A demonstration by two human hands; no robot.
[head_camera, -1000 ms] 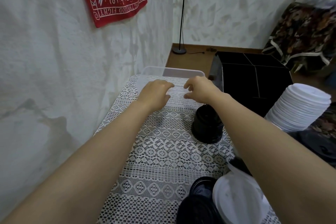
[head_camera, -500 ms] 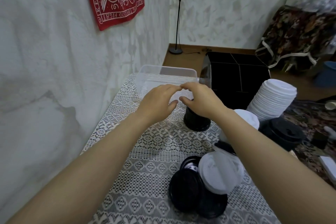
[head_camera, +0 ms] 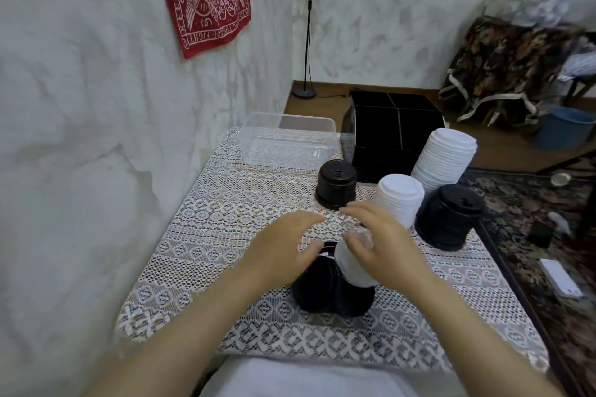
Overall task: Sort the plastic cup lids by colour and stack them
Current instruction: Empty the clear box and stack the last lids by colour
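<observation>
Reaching over a mixed lid pile (head_camera: 317, 292) with both hands.
Fingers loosely spread, left hand (head_camera: 282, 250) and right hand (head_camera: 383, 243) hover either side of a white lid (head_camera: 353, 267); blur hides any contact.

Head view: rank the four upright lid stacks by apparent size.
1. Rear white stack and right black stack: about alike, the white partly hidden.
2. Middle white stack.
3. Far black stack, though it stands farther away.
</observation>
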